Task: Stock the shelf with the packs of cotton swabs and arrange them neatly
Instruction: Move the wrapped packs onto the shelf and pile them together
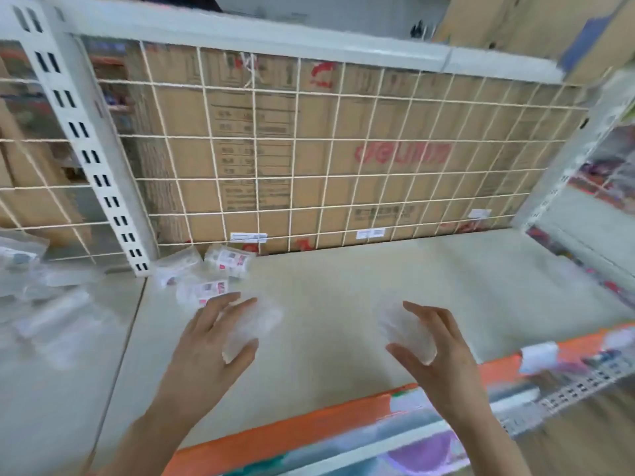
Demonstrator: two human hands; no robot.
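My left hand grips a clear pack of cotton swabs between thumb and fingers, just above the beige shelf. My right hand grips a second clear pack the same way, further right. Both packs are blurred. Three more packs lie at the shelf's back left corner: one with a red and white label, one near my left fingertips, and one against the upright.
A white wire grid backs the shelf, with cardboard boxes behind it. A slotted white upright stands at the left. Clear bagged goods lie on the neighbouring left shelf. An orange price rail runs along the front edge.
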